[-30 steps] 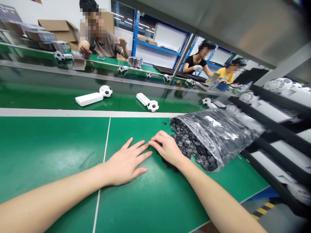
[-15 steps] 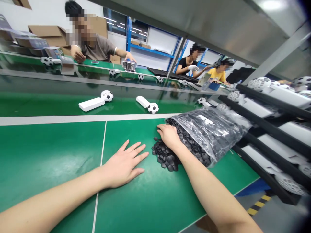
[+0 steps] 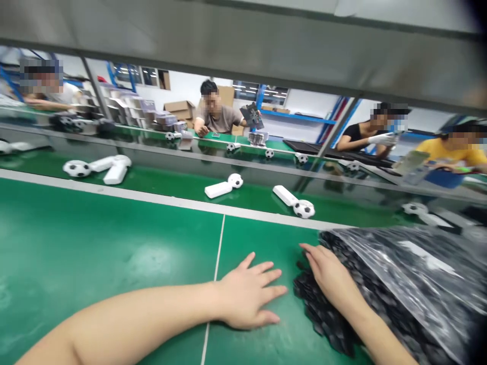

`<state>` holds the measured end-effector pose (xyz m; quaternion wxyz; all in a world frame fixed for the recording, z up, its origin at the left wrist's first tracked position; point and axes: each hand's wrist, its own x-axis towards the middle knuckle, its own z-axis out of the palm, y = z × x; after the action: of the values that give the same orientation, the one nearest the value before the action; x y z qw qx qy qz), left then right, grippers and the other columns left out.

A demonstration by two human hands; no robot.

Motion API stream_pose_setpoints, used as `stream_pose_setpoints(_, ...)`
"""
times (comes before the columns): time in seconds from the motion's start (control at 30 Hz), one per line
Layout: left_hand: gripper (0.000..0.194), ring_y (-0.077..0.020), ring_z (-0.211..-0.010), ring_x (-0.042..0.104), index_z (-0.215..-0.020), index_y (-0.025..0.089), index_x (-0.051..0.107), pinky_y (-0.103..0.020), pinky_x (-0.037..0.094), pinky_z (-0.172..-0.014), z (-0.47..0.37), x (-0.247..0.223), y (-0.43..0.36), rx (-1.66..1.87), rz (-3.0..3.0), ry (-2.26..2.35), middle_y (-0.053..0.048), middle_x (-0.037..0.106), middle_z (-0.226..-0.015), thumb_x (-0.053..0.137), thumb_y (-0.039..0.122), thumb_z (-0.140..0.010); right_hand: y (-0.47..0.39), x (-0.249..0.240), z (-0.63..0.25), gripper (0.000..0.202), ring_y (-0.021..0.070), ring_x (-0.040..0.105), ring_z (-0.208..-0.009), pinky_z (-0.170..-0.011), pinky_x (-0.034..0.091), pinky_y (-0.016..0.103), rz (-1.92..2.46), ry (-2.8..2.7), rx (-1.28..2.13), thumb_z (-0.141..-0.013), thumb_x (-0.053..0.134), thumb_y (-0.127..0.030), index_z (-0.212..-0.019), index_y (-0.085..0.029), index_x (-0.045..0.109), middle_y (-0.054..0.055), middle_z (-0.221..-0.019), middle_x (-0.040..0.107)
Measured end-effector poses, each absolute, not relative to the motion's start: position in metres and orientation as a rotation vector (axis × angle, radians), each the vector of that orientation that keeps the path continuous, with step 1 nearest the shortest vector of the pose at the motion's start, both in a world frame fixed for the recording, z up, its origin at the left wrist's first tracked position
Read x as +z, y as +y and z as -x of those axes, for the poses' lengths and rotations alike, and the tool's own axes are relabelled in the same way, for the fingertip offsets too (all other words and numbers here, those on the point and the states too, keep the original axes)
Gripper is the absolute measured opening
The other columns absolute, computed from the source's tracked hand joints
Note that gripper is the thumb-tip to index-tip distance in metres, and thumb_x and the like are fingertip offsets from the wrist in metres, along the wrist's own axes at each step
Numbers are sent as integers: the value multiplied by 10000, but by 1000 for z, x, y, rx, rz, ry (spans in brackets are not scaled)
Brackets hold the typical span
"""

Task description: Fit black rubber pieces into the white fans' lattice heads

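My left hand (image 3: 249, 294) lies palm down on the green table (image 3: 144, 258), its fingers spread and holding nothing. Just to its right is a loose heap of small flat black pieces (image 3: 319, 309). My right hand (image 3: 331, 271) rests over the upper part of that heap, with its visible fingers stretched out toward the left; its palm side is hidden. Beside it lies a clear plastic bag (image 3: 429, 268) full of the same black pieces, its mouth toward my hands and some pieces spilled out.
Beyond the table's pale edge strip (image 3: 167, 202), a green belt carries several white handheld devices with football-patterned heads, such as this football fan-like device (image 3: 220, 188). Co-workers sit across, including a person in a brown shirt (image 3: 222, 121). A metal beam (image 3: 228, 45) crosses overhead.
My view has swung left, so the scene shifts rightward and the right-hand racks leave the picture. Both hands stay near the same places on the table. The brown-shirted person now holds up a dark panel.
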<state>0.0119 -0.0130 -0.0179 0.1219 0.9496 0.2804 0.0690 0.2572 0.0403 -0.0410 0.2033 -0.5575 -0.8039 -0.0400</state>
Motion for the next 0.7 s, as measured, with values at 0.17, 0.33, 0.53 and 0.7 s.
stream_pose_setpoints(0.17, 546, -254, -1329, 177, -1327, 194, 327, -568, 100, -1046, -14, -15, -17, 185, -2697, 818, -104, 283, -1423, 365, 481, -864, 34, -46, -249, 267, 202, 616, -883, -796, 498, 328, 1431, -2245, 80, -859, 373, -358, -906, -233, 604, 44, -942, 661)
stream_pose_setpoints(0.33, 594, -192, -1322, 214, -1312, 246, 335, -439, 223, -1065, 17, -16, 18, 503, -2641, 1074, -29, 347, -1398, 433, 545, -808, 36, -46, -250, 284, 208, 652, -766, -667, 546, 305, 1407, -2267, 141, -825, 392, -439, -835, -254, 607, 39, -866, 681)
stream_pose_setpoints(0.53, 651, -295, -1307, 210, -1325, 77, 250, -474, 209, -1048, 150, -2, 109, 839, -2043, 2293, -201, 281, -1399, 464, 414, -811, 44, -73, -267, 323, 250, 608, -957, -754, 541, 362, 1415, -2253, 27, -809, 423, -467, -1005, -280, 599, 42, -1023, 649)
stream_pose_setpoints(0.7, 767, -452, -1280, 115, -1328, -26, 143, -619, 170, -960, 259, 12, 134, 826, -1416, 2809, -324, 173, -1384, 477, 424, -805, 50, -92, -284, 296, 230, 612, -942, -768, 537, 330, 1343, -2291, 38, -820, 446, -437, -1012, -260, 585, 47, -1029, 635)
